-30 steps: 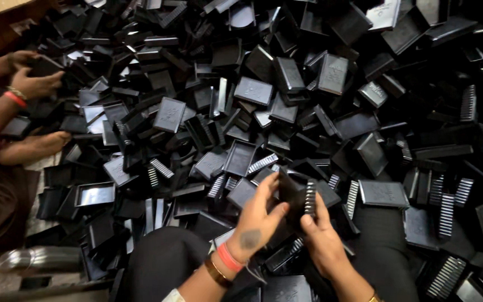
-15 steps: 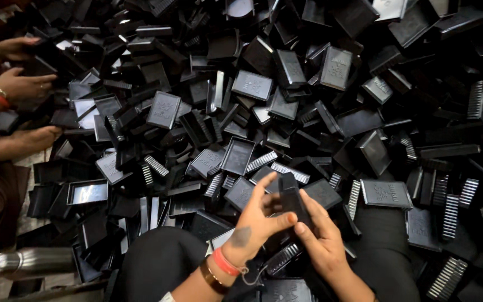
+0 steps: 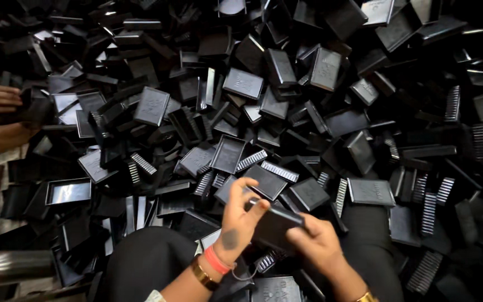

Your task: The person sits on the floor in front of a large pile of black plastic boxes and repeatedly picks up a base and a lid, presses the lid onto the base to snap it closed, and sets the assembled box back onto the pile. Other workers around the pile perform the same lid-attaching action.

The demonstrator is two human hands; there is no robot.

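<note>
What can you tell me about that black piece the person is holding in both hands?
The black piece is a flat, rectangular box-like part, apparently glossy plastic, like the many others heaped around it. It is tilted, held just above the person's lap at the near edge of the heap. The left hand grips its left end, fingers curled over the top; the right hand holds its right end from below. Finer details are blurred.

A flat black rectangular plastic case (image 3: 275, 225), lying tilted, is gripped at both ends.
</note>
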